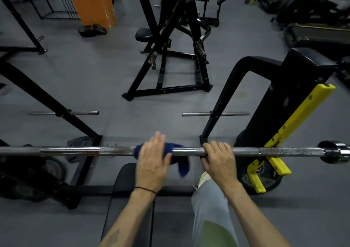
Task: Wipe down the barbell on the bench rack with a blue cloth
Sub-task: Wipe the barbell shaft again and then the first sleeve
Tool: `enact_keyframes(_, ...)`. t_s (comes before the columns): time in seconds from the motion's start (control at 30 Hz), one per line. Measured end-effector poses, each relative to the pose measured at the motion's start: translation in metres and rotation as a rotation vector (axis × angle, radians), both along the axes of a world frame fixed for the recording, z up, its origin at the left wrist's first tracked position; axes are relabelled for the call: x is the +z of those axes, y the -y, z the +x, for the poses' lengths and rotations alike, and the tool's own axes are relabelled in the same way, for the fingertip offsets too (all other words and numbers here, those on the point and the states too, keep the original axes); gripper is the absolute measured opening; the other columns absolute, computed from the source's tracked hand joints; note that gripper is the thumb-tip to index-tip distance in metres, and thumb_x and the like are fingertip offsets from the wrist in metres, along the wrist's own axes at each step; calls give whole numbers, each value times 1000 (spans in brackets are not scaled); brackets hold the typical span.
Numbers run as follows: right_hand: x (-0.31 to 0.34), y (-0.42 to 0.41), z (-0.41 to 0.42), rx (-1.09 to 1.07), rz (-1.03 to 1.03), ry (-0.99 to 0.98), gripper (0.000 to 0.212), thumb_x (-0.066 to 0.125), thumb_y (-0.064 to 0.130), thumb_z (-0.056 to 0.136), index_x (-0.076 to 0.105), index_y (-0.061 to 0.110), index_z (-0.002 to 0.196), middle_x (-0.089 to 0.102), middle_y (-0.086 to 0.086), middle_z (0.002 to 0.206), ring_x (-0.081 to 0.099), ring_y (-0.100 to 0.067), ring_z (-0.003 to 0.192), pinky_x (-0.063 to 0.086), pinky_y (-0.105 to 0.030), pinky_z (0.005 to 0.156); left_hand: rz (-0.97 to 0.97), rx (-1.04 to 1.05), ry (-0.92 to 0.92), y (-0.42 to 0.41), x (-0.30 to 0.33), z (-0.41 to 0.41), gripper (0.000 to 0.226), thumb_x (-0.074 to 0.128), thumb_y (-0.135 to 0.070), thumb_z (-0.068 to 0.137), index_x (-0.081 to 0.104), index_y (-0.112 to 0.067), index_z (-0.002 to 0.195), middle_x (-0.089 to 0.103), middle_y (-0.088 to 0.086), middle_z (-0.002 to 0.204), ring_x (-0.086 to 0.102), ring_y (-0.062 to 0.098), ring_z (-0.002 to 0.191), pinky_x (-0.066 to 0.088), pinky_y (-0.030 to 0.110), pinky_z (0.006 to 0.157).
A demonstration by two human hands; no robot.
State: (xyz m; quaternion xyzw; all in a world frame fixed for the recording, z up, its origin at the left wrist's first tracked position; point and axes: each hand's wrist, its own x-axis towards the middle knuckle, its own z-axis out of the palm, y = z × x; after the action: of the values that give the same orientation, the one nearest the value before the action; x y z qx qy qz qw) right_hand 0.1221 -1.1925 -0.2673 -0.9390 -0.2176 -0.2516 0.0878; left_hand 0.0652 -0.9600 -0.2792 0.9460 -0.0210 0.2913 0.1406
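A steel barbell (75, 150) runs across the view on the bench rack (246, 102), its right end resting by a yellow hook (295, 114). A dark blue cloth (177, 154) is draped over the bar near its middle, one end hanging down. My left hand (152, 161) lies flat on the cloth with straight fingers, pressing it onto the bar. Just to the right of the cloth, my right hand (219, 157) grips the bare bar with its fingers curled over the top.
A black bench pad (128, 199) lies under the bar, and my leg in grey trousers (210, 208) stands beside it. Weight plates (261, 178) sit low at right and left. A black machine frame (170, 57) and an orange pillar (92, 2) stand beyond.
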Motion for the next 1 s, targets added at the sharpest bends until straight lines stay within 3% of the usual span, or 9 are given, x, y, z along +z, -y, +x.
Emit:
enact_keyframes(0.17,5,-6,11,-26,-58,47,16,58,28,85,61,16,76,56,-1,68,53,-25,60,40,-35,58,-17,235,-36,-25,7,-3,43,38,-31,107,63,-1,125,63,16,129,58,36,122,31,53,119)
enact_keyframes(0.23,9,-5,16,-15,-110,10,13,70,23,76,60,15,72,57,-2,64,55,-27,56,40,-34,54,-17,164,-9,14,8,10,33,42,-28,104,66,-6,111,65,11,113,62,34,112,28,52,120)
enact_keyframes(0.3,26,-8,19,-13,-251,-165,20,79,28,70,64,16,77,66,-3,67,63,-29,59,46,-34,54,27,-11,-14,63,5,17,30,46,-27,100,66,-9,114,65,8,114,60,30,112,28,51,119)
enact_keyframes(0.47,73,-14,40,21,-388,-753,30,60,47,87,68,19,95,75,-6,101,69,-29,95,47,-33,76,135,-205,-40,76,6,18,42,45,-29,102,62,-9,135,64,8,133,61,28,121,37,46,113)
enact_keyframes(0.6,59,-13,28,-6,-338,-631,31,60,49,87,68,24,104,73,-3,102,68,-29,98,48,-35,79,79,-187,89,28,14,-2,28,52,-23,102,72,-6,112,69,12,115,63,29,103,51,45,94)
enact_keyframes(0.7,45,-17,19,-14,-300,-489,33,59,45,92,59,24,118,63,-1,118,58,-25,110,42,-38,92,28,-35,116,21,38,10,23,49,-21,102,62,-10,88,54,8,82,48,27,71,42,42,69)
enact_keyframes(0.8,33,-19,4,-67,-220,-363,33,69,39,88,58,24,116,56,1,114,53,-22,103,43,-39,91,34,91,-41,39,49,43,21,46,-26,101,61,-11,105,54,6,91,50,25,80,42,39,79)
enact_keyframes(0.9,15,-20,-17,-71,-130,-220,52,82,28,71,61,19,117,59,-2,110,58,-24,100,48,-48,100,154,41,-259,62,38,49,48,23,-33,104,68,-16,95,65,5,96,58,25,91,42,45,100)
enact_keyframes(1.0,5,-18,-20,-72,-93,-162,63,83,23,68,58,15,126,61,-5,117,59,-27,110,38,-54,111,166,-90,-203,64,25,27,38,33,-32,102,68,-18,106,68,3,102,62,25,99,41,49,107)
